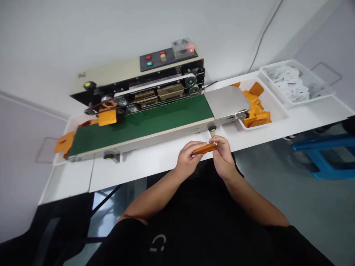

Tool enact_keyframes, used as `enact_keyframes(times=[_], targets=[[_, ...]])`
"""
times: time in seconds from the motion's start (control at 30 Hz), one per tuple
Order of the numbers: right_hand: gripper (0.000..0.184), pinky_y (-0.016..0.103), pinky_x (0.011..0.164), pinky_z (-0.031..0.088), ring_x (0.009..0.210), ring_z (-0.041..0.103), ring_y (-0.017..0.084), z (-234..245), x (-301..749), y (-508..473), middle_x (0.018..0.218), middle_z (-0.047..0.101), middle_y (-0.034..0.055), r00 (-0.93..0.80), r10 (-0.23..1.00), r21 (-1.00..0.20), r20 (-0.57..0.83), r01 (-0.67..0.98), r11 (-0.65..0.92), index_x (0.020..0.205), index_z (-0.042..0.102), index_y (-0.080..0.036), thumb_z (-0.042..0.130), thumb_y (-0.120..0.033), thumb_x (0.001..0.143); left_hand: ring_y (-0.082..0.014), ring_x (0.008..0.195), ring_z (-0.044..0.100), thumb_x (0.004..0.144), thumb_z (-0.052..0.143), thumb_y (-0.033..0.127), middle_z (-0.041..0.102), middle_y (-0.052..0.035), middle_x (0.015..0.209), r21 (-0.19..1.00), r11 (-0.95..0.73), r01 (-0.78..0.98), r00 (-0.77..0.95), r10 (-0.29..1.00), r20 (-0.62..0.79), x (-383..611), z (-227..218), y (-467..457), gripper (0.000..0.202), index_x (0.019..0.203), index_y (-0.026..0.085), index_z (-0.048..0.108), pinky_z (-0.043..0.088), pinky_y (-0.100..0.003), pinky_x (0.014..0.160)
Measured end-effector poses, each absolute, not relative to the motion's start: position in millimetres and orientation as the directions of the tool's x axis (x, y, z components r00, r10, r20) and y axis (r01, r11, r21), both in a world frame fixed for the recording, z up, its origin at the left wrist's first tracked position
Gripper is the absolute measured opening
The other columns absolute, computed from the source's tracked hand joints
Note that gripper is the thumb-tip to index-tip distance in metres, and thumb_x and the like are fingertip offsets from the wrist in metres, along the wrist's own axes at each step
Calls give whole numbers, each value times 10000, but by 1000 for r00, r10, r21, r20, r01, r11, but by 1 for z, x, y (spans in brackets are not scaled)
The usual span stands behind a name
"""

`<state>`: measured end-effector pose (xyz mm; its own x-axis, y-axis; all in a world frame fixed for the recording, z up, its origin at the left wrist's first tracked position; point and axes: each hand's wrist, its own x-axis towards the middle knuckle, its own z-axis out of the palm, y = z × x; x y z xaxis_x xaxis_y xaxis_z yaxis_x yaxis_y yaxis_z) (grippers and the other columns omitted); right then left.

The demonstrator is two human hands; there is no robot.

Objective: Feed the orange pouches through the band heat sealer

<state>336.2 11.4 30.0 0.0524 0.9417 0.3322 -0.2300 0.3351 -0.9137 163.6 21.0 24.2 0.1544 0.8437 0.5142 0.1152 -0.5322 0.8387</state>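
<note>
Orange pouch, flat and seen almost edge-on, held level between two hands just above the near edge of the white table. Pinched at its left end by the left hand, fingers curled over the top and thumb underneath. Gripped at its right end by the right hand, fingertips closed down on it from above. Spanning the gap between the two hands and touching both; whether clear of the tabletop, impossible to tell.

Directly beyond the knuckles, the front rail of a band sealer, with a green conveyor belt running left to right. At the belt's right end a bare metal plate, reaching over a white tray heaped with spare orange pouches. Just beside that tray, farther right, a clear tray of small white sachets.

On top of the machine a dark control panel with red and teal buttons and a lit red lamp. Near the belt's left end a lone pouch under the sealing head, with loose pouches past the belt's end. Below the table to the right, a blue stool on the grey floor.
</note>
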Motion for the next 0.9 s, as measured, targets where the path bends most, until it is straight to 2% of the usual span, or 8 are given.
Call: enact_keyframes(times=[0.1,0.2,0.3,0.43,0.5,0.6,0.7,0.9], targets=[[501,392,921,618,1146,658,252,27,322,3,1284,654,77,-2,998,-875,62,-481,54,1375,673,-357,696,-685,998,-266,1305,750,1050,721,210,804,-87,1305,593,-762,259,215,644,734,129,26,28,359,1389,323,757,642,-482,1097],[551,286,611,567,829,683,196,29,315,0,1056,710,60,-310,938,-817,-153,-494,-296,1330,698,-292,827,-640,923,-300,1474,648,1025,749,193,805,-94,1349,433,-861,266,482,508,714,102,29,36,389,1395,315,753,614,-502,1144],[462,227,479,448,589,593,125,29,304,1,817,676,-4,-303,918,-787,-256,-485,-380,1210,700,-244,888,-534,903,-311,1548,576,1084,659,231,744,-133,1478,566,-788,243,559,591,582,95,26,35,334,1402,305,731,516,-582,1241],[480,221,467,444,570,588,110,26,290,5,823,679,-15,-178,956,-813,-231,-505,-291,1150,676,-234,907,-547,870,-348,1636,449,1059,698,493,456,-175,1757,889,-457,11,182,876,448,114,15,14,541,1551,334,540,502,-593,1233],[488,230,482,464,591,604,118,23,285,6,852,689,-9,-181,961,-849,-208,-456,-269,1161,663,-237,895,-561,878,-346,1595,499,1002,748,589,393,-160,1793,940,-269,-209,29,959,281,125,13,2,714,1604,377,427,560,-549,1175],[511,246,513,494,619,601,124,20,281,4,902,692,-9,-179,969,-899,-169,-375,-226,1222,641,-262,881,-567,889,-318,1288,731,957,816,553,494,-170,1720,922,12,-388,17,1000,-5,136,16,-8,785,1609,362,424,679,-419,879],[459,245,522,501,633,569,124,17,278,0,901,663,-20,-148,978,-923,-146,-334,-188,1164,635,-274,874,-558,894,-261,936,786,936,835,560,731,-181,1405,899,136,-416,94,990,-106,136,19,-9,648,1441,220,614,630,-336,654],[492,246,613,614,870,706,176,16,281,-2,1066,729,11,-194,951,-879,-241,-371,-299,1097,631,-267,956,-494,806,-223,1057,748,830,958,486,756,-70,1189,941,10,-338,-93,995,-44,127,18,-5,689,1385,245,629,627,-326,890]])
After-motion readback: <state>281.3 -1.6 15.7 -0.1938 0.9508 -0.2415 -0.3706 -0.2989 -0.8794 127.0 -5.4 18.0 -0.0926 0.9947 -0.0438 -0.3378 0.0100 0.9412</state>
